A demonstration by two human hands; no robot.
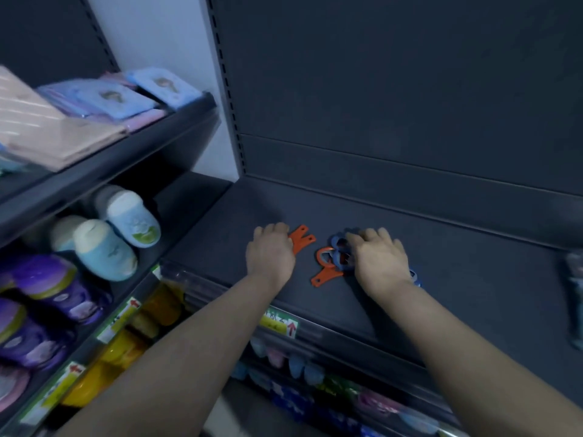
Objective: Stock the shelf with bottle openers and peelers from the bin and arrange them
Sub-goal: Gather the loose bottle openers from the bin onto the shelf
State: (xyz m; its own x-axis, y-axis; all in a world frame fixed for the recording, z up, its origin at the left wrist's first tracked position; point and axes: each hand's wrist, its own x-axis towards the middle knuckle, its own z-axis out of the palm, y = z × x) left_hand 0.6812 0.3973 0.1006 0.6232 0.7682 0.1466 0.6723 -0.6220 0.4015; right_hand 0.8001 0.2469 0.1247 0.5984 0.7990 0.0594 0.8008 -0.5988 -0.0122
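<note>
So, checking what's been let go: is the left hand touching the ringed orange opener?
Apart. The head view shows dark shelf between the left hand and the ringed orange opener.

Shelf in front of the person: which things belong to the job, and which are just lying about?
Job: orange bottle opener, orange handles under left hand, blue openers under right hand, dark shelf.
Lying about: slippers, folded cloths, price label.

1. I see a price tag (279, 323) on the front edge of the dark shelf (441, 279). It bears a red arrow pointing up, but its print is too blurred to read.
2. Two more tags, an upper tag (124, 313) and a lower tag (63, 383), sit on the left rack (126, 152) edges. Each shows a red arrow, and I can read no words.
</note>
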